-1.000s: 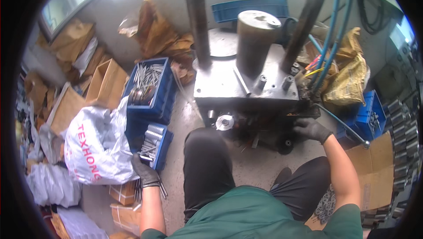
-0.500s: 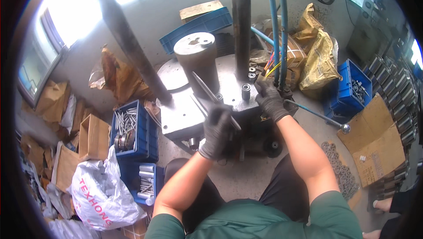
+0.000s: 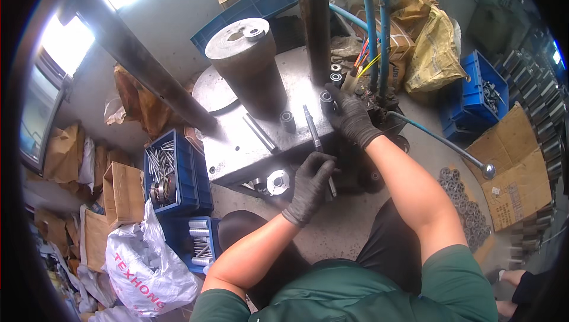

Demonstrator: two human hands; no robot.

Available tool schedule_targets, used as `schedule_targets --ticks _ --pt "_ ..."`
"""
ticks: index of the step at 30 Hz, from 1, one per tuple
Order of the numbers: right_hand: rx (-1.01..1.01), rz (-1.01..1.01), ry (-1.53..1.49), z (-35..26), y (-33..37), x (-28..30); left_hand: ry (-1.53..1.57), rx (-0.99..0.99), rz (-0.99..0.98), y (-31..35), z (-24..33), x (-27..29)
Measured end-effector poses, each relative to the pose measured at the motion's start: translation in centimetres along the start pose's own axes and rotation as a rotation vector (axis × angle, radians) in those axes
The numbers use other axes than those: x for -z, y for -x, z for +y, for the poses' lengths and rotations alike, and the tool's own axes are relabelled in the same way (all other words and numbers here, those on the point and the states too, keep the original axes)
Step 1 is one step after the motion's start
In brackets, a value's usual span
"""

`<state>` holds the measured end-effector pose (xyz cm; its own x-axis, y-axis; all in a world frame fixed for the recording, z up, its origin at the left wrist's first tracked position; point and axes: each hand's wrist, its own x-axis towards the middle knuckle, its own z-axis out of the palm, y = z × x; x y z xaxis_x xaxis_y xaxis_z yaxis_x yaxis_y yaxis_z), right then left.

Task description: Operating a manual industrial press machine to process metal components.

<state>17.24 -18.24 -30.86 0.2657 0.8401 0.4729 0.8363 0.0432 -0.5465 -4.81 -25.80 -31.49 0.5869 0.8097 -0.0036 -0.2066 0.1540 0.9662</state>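
My left hand, in a dark glove, is closed round a slim stepped steel shaft. The shaft slants upright in front of the press table's near edge, its lower end below my fingers. My gloved right hand has its fingers closed on a short dark cylinder with a ringed end, like a bearing, on the steel table. Another bearing-like cylinder stands between my hands. To its left lies a plain steel rod. Behind stands a thick steel cylinder with a small ring on top.
Two dark columns rise from the table. Blue bins of metal parts stand left; another blue bin stands right. A ball-ended lever reaches out rightward. Metal rings and flattened cardboard lie on the floor.
My left hand has lowered and moved slightly right, turning the shaft steeper. My right hand has moved left onto the bearing-like cylinder. The whole view has shifted a little.
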Motion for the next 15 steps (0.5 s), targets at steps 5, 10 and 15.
schedule_targets --ticks 5,10,15 --pt "-0.019 0.044 -0.023 0.7 -0.3 -1.2 0.007 -0.008 0.005 -0.3 0.0 -0.5" --pt "0.119 0.108 -0.156 1.5 -0.5 -1.6 0.070 0.039 -0.017 0.2 -0.2 0.2" --pt "0.183 0.177 -0.056 1.5 -0.1 -1.1 0.043 0.038 -0.007 0.4 0.4 0.6"
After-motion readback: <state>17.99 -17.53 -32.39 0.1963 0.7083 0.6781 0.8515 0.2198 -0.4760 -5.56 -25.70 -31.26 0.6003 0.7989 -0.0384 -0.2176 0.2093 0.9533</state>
